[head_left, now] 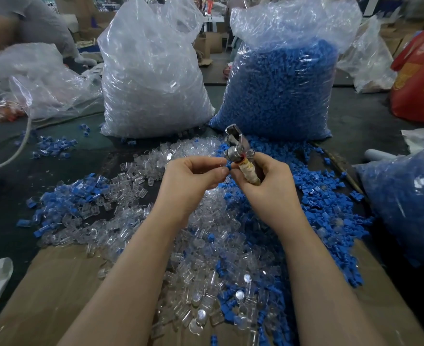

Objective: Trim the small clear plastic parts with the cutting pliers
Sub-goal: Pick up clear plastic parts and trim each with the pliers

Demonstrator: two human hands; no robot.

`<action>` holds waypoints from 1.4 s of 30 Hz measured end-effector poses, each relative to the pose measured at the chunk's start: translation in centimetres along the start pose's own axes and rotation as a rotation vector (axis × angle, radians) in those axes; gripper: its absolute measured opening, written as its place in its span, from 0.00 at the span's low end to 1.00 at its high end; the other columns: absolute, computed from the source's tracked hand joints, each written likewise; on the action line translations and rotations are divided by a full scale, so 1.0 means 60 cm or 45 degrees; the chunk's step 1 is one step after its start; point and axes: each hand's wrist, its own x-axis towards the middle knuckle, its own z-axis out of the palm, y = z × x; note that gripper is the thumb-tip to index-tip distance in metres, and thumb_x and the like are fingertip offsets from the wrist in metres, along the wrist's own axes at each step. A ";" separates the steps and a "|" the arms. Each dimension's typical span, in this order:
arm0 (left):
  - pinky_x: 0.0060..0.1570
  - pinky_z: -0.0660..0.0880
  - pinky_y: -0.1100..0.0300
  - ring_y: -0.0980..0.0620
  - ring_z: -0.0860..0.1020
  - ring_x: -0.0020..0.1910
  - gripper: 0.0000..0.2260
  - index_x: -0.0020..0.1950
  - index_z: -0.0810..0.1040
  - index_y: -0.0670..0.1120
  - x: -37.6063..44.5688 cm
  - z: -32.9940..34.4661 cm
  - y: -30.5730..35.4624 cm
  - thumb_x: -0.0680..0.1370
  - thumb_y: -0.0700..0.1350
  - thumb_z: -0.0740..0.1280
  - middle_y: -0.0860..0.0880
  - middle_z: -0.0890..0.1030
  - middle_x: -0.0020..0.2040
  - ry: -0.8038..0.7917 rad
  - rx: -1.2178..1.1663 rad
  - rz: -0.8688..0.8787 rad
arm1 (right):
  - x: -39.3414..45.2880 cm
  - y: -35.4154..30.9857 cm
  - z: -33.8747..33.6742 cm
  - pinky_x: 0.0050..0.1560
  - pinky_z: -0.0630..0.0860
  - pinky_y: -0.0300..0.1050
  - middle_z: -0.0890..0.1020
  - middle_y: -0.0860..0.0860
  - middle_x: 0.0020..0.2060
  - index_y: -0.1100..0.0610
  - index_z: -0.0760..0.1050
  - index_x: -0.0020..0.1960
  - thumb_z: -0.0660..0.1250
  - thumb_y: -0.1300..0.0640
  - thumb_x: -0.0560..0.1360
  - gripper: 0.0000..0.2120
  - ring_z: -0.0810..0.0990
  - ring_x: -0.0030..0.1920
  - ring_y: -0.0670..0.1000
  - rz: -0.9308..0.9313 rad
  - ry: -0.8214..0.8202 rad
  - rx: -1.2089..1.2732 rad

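Observation:
My right hand (268, 181) grips the tape-wrapped handle of the metal cutting pliers (238, 148), whose jaws point up and away. My left hand (193, 178) pinches a small part (228, 166) between thumb and fingers, just left of the pliers' handle; a bit of blue shows at the fingertips. The part sits between both hands' fingertips. Below my hands lies a heap of small clear plastic parts (156, 216) mixed with blue parts (325, 208), spread over the table and a cardboard sheet (56, 283).
A tall bag of clear parts (151, 71) and a tall bag of blue parts (280, 83) stand behind the heap. Another bag of blue parts (410, 196) sits at the right. Empty plastic bags (36, 78) and another person's arm are at the back left; a red bag (420, 76) at far right.

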 end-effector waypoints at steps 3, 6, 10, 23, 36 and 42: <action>0.46 0.80 0.62 0.52 0.83 0.43 0.07 0.48 0.85 0.45 -0.001 0.001 0.000 0.73 0.35 0.74 0.46 0.86 0.42 0.011 -0.023 0.011 | 0.000 0.002 -0.002 0.40 0.79 0.51 0.82 0.46 0.36 0.51 0.79 0.46 0.71 0.55 0.76 0.01 0.80 0.37 0.48 0.023 -0.001 0.022; 0.48 0.80 0.61 0.52 0.83 0.44 0.07 0.49 0.85 0.46 -0.002 0.001 0.003 0.73 0.36 0.74 0.45 0.86 0.45 0.012 -0.099 0.010 | 0.000 0.004 -0.005 0.41 0.80 0.53 0.82 0.48 0.37 0.51 0.79 0.45 0.70 0.54 0.76 0.02 0.81 0.38 0.51 0.047 0.026 0.055; 0.49 0.81 0.60 0.49 0.83 0.46 0.09 0.51 0.83 0.46 -0.001 0.003 0.005 0.74 0.34 0.73 0.44 0.86 0.46 0.045 -0.173 0.022 | 0.001 0.008 -0.011 0.45 0.80 0.61 0.83 0.51 0.37 0.52 0.79 0.44 0.69 0.53 0.75 0.03 0.82 0.41 0.57 0.070 0.057 0.062; 0.45 0.78 0.66 0.56 0.84 0.43 0.08 0.47 0.85 0.49 -0.002 0.003 0.002 0.73 0.37 0.75 0.52 0.86 0.43 0.111 0.063 0.168 | 0.001 0.008 -0.009 0.41 0.77 0.48 0.82 0.46 0.37 0.49 0.79 0.44 0.71 0.54 0.75 0.03 0.80 0.38 0.51 0.049 0.009 0.075; 0.48 0.81 0.60 0.53 0.85 0.43 0.07 0.46 0.86 0.47 -0.003 0.013 0.000 0.72 0.36 0.75 0.49 0.86 0.41 0.100 0.184 0.162 | 0.003 0.005 -0.002 0.31 0.68 0.33 0.79 0.40 0.32 0.50 0.78 0.43 0.71 0.55 0.76 0.03 0.74 0.31 0.41 0.026 -0.019 0.046; 0.48 0.80 0.60 0.54 0.85 0.43 0.07 0.46 0.86 0.48 -0.003 0.010 -0.001 0.72 0.37 0.75 0.50 0.86 0.41 0.081 0.203 0.139 | 0.002 0.005 -0.003 0.31 0.69 0.32 0.80 0.41 0.33 0.50 0.79 0.45 0.71 0.56 0.76 0.03 0.75 0.32 0.41 0.011 -0.028 0.043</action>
